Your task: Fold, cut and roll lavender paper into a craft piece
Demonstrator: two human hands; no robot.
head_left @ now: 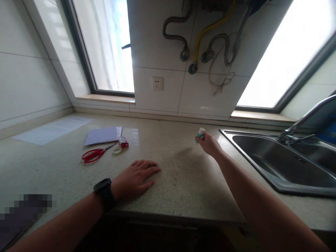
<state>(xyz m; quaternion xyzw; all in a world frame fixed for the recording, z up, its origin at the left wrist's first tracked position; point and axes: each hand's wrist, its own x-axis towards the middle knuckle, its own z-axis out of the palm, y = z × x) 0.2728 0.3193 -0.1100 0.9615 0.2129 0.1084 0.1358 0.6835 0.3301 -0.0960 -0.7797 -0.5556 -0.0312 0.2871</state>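
My right hand (pixel 210 144) grips a small glue stick (pixel 201 131) with a white cap and a green-and-white body. It is held a little above the counter, left of the sink, and its shadow falls on the surface. My left hand (pixel 138 178) lies flat on the counter near the front edge, fingers spread, with a dark watch on the wrist. Beyond it to the left are red-handled scissors (pixel 93 155), a roll of clear tape (pixel 117 151), a small red-and-white box (pixel 123 142) and a stack of pale lilac paper (pixel 103 135).
A steel double sink (pixel 267 154) with a faucet (pixel 299 124) takes up the right side. A printed sheet (pixel 54 130) lies at the back left. Pipes and a power socket (pixel 158 83) are on the tiled wall. A blurred-out dark object (pixel 21 217) sits at lower left.
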